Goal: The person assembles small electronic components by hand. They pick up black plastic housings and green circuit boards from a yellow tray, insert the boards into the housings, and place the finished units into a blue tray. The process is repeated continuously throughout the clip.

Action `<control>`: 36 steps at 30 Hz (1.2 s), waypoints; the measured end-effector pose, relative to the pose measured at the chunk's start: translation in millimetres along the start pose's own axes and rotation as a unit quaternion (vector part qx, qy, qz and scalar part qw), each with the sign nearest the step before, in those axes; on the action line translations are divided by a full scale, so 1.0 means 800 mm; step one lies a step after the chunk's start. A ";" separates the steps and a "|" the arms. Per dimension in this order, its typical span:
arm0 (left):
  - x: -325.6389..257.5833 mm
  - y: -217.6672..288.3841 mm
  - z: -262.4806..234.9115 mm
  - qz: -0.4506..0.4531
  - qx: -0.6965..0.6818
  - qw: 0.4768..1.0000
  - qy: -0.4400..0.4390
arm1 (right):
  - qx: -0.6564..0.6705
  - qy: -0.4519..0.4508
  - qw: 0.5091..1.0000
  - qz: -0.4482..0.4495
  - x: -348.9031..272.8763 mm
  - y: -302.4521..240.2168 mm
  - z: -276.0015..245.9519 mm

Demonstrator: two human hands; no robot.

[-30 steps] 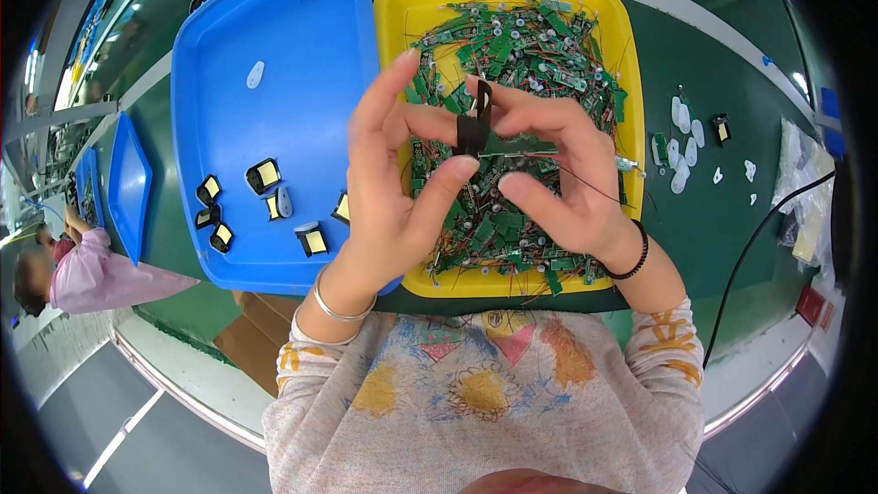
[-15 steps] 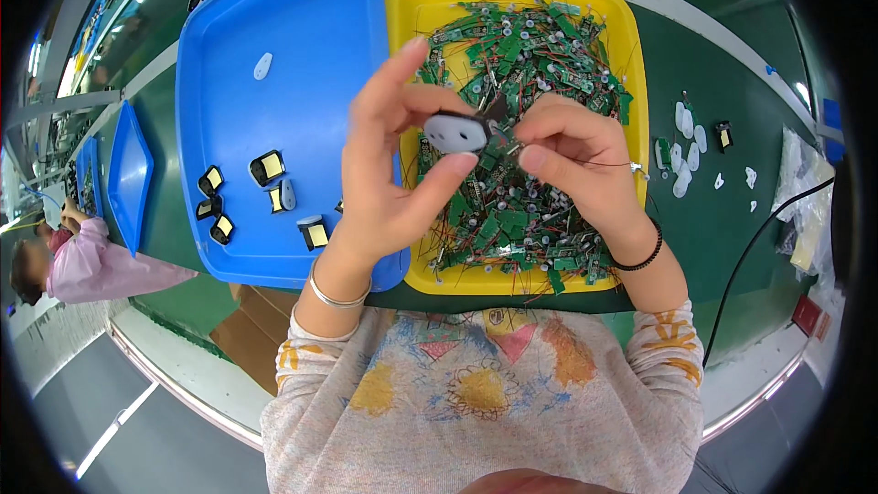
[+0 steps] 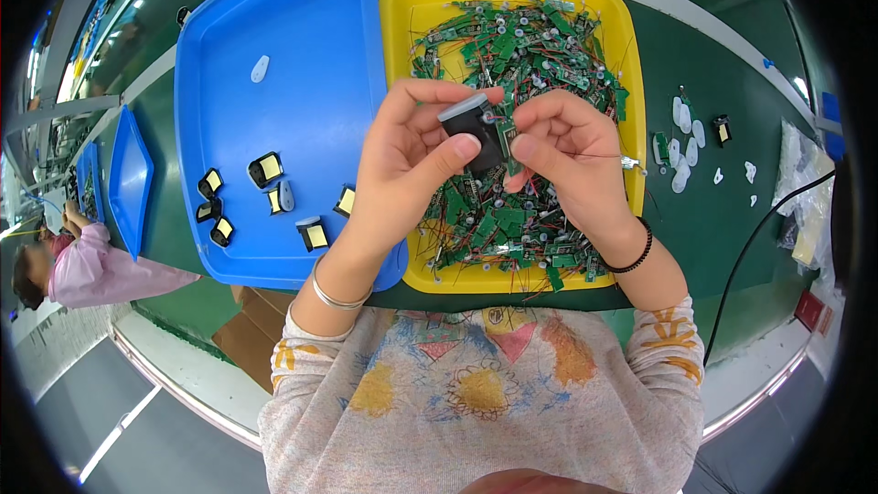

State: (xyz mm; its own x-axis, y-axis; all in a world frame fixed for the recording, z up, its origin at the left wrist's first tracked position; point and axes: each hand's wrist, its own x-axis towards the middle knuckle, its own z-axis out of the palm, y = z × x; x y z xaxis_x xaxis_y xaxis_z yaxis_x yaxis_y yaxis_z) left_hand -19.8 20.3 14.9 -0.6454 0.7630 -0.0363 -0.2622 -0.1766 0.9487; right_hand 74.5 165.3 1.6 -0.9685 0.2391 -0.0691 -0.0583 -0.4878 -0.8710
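My left hand grips a small black box-shaped part between thumb and fingers, above the yellow tray. My right hand pinches a small green circuit board with thin wires against the side of that black part. Both hands meet over the heap of green circuit boards that fills the yellow tray. A silver bangle sits on my left wrist and a black band on my right.
A blue tray to the left holds several small black parts with yellow faces and a white piece. White pieces lie on the green table at right, near a black cable. Another person works far left.
The black part has turned in my left hand, from a rounded face up to its side. My right hand has brought a green board against it. Both hands stay over the yellow tray.
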 end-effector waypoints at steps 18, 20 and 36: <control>-0.004 -0.012 -0.008 0.068 0.097 0.992 -0.035 | -0.011 -0.059 0.996 0.073 0.003 -0.006 -0.002; -0.005 -0.012 -0.009 0.086 0.128 0.987 -0.034 | -0.010 -0.071 0.992 0.100 0.004 -0.007 -0.003; -0.008 -0.016 -0.012 0.177 0.270 0.945 -0.043 | -0.020 -0.075 0.993 0.083 0.002 -0.005 -0.003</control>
State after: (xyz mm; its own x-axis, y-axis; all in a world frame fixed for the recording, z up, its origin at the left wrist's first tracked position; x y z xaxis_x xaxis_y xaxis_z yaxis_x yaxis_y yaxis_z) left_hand -19.3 11.8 0.4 -0.5574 0.7673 0.3169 0.3794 -0.1041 0.9194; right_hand 73.9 169.4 3.9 -0.9894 0.0282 -0.1428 0.1123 -0.4760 -0.8722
